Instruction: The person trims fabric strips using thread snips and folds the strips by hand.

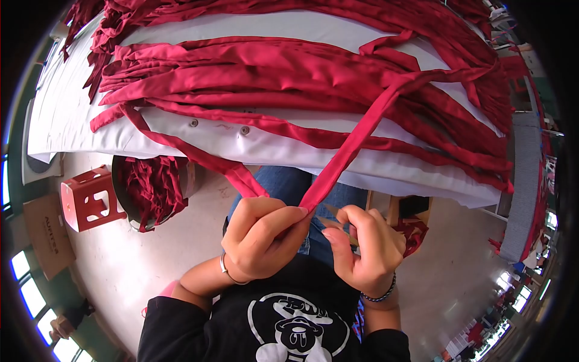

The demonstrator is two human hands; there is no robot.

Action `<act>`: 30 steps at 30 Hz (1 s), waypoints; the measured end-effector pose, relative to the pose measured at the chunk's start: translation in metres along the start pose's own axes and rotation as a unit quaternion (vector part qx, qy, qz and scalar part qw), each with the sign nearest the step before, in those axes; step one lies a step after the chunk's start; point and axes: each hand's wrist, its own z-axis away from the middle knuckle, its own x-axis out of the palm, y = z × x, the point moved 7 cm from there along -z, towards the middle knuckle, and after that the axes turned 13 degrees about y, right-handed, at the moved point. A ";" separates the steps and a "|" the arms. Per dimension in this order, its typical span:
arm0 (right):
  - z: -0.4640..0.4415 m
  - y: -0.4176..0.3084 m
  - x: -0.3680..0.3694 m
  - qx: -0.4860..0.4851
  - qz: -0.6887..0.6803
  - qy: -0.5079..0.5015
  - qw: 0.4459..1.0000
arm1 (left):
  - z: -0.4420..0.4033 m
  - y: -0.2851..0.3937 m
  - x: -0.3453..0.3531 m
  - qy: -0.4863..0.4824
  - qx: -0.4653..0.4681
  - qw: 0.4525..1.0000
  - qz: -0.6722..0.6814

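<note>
My left hand (265,235) is closed in a pinch on a long red fabric strip (356,139). One length of the strip runs up and right from my fingers to the table, and another stretch of red fabric (181,145) rises to the left. Just right of the pinch, my right hand (368,247) is curled around what look like small thread snips (335,222). Their pointed tips face the strip near my left fingertips. Most of their body is hidden by my fingers.
A thick bundle of red strips (259,69) lies across the white-covered table (253,142). Below its left edge stand a red plastic stool (90,199) and a bin holding red fabric (154,187). A cardboard box (48,235) is far left. A wooden box (416,208) sits under the table.
</note>
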 end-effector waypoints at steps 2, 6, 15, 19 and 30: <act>-0.003 -0.002 0.002 -0.018 0.016 -0.006 1.000 | -0.001 0.002 0.000 -0.017 0.026 0.999 0.003; -0.008 -0.005 0.004 -0.036 0.024 -0.019 0.999 | 0.004 0.002 0.002 -0.043 0.068 0.996 0.047; -0.011 -0.008 0.004 -0.036 0.016 -0.043 0.998 | 0.013 -0.002 0.000 -0.025 0.090 0.993 0.075; -0.011 -0.009 0.005 -0.023 -0.001 -0.026 0.999 | 0.010 -0.001 0.000 -0.022 0.087 0.993 0.077; -0.002 -0.009 -0.001 0.024 -0.039 -0.008 0.999 | 0.007 0.005 0.001 -0.044 0.090 0.992 0.071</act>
